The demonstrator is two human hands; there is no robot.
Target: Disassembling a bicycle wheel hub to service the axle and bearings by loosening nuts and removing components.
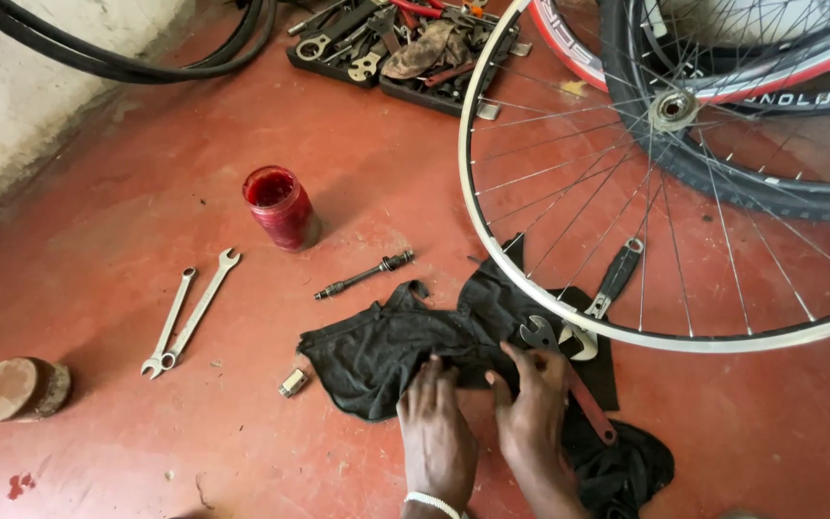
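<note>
Red-painted concrete floor [127,240], workshop corner. Both hands press down on a black rag [386,341] spread on the floor: left hand [437,423] flat, fingers together, grip holding nothing; right hand [533,408] fingers bent onto the cloth, whether pinching it I cannot tell. Spoked wheel rim [530,288] lies just beyond, overlapping the rag. Axle rod [364,275], red jar [279,207], two spanners [189,312] lie left; tool tray [396,53] far back.

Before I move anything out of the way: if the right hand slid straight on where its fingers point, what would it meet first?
Probably the wrench head just beyond the right hand, lying on the black cloth, then the wheel rim. Depth is hard to judge.
</note>
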